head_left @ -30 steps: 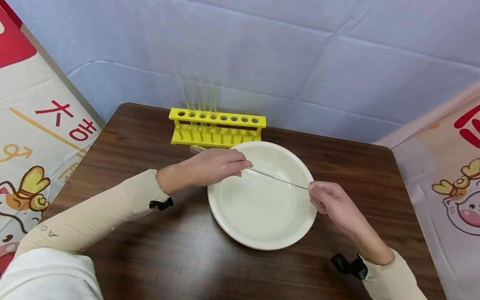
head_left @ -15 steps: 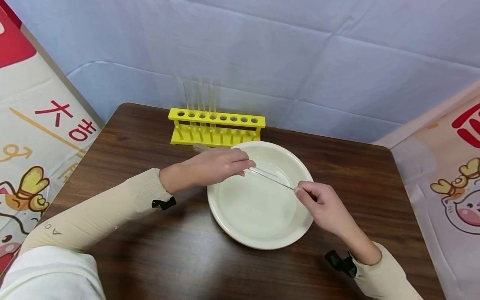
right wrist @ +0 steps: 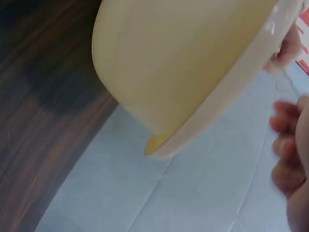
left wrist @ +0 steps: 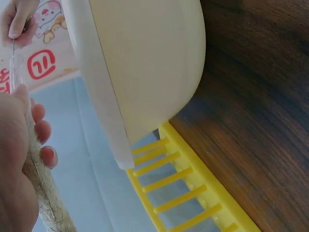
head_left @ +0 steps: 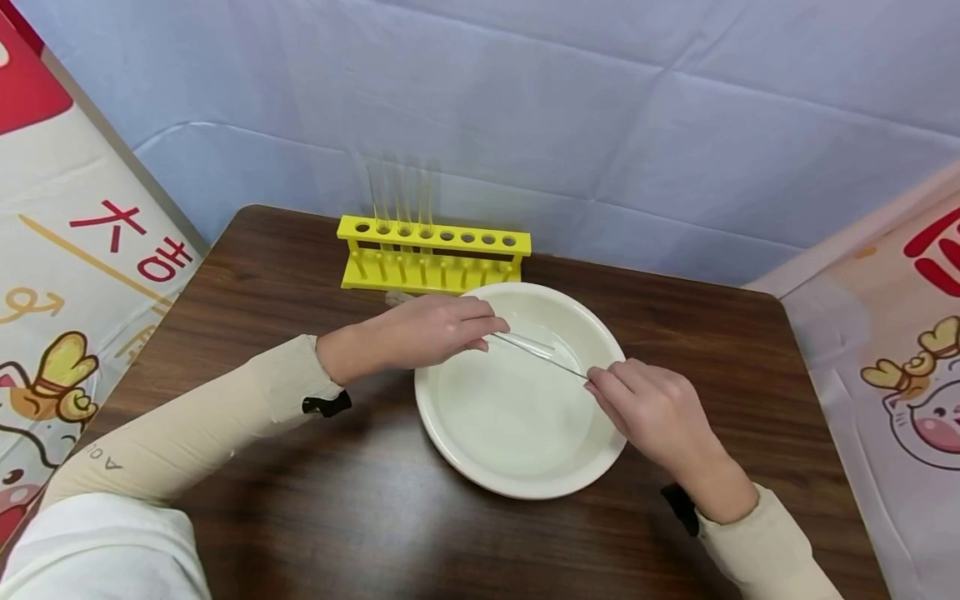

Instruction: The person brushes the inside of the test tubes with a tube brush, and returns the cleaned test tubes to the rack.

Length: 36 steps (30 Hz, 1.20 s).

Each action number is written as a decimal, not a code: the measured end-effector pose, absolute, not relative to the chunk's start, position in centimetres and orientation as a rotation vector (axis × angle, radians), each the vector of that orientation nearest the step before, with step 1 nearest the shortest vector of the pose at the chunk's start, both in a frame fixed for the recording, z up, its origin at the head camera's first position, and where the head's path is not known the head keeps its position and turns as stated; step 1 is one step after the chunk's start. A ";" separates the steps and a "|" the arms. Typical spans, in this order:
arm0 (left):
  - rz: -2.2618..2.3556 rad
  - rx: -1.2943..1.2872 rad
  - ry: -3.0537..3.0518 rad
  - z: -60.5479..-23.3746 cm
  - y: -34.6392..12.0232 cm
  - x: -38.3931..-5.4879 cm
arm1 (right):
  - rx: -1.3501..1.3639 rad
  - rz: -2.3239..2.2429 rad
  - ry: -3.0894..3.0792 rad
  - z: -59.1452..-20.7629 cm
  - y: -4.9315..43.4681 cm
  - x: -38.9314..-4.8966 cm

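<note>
Over the white basin [head_left: 525, 488], my left hand [head_left: 420, 335] holds a clear glass test tube [head_left: 542, 342], tilted with its mouth toward the right. Bristles of a test tube brush [left wrist: 46, 191] fill the part of the tube behind the left palm in the left wrist view. From the tube's mouth the brush's thin twisted wire handle [head_left: 564, 367] runs to my right hand [head_left: 654, 410], which pinches it near the basin's right rim. The fingers [right wrist: 285, 145] of the right hand are curled in the right wrist view. Both hands are above the basin's rim.
Behind the basin stands a yellow test tube rack [head_left: 480, 240], with 3 clear test tubes [head_left: 403, 200] upright toward its left end. The dark wooden table [head_left: 337, 508] ends at a pale cloth backdrop [head_left: 525, 108]. Printed cloths hang on both sides.
The right hand has moved left toward the tube, so less wire shows, and has then turned over with its back upward. The left hand has shifted only slightly.
</note>
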State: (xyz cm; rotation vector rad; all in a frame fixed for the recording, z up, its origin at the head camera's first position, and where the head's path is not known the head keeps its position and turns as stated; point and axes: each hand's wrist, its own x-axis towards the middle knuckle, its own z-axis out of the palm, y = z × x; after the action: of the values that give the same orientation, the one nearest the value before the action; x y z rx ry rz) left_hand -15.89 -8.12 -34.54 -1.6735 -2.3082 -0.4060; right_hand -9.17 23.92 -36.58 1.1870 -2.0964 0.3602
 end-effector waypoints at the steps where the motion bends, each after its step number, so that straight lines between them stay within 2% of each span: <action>1: -0.410 -1.677 -2.305 -34.5 -8.1 -15.9 | 1.215 0.365 -2.072 -36.6 24.0 -9.3; 7: -0.431 -1.673 -2.289 -34.6 -8.1 -16.0 | 1.232 0.656 -2.139 -37.2 24.2 -9.4; 14: -0.417 -1.660 -2.261 -34.7 -8.3 -16.0 | 1.132 1.395 -2.337 -37.4 24.7 -8.5; 24: -0.386 -1.628 -2.232 -34.5 -8.4 -16.0 | 0.957 2.157 -2.307 -37.2 24.9 -7.5; 36: -0.399 -1.624 -2.229 -34.7 -8.9 -16.3 | 0.873 2.645 -2.095 -36.9 25.4 -7.1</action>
State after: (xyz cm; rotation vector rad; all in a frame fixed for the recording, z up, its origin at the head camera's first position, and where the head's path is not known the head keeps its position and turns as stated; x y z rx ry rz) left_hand -16.28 -8.89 -34.66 -1.6242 -2.2292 -0.3992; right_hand -7.10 25.44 -36.93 0.8734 -2.0949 2.6451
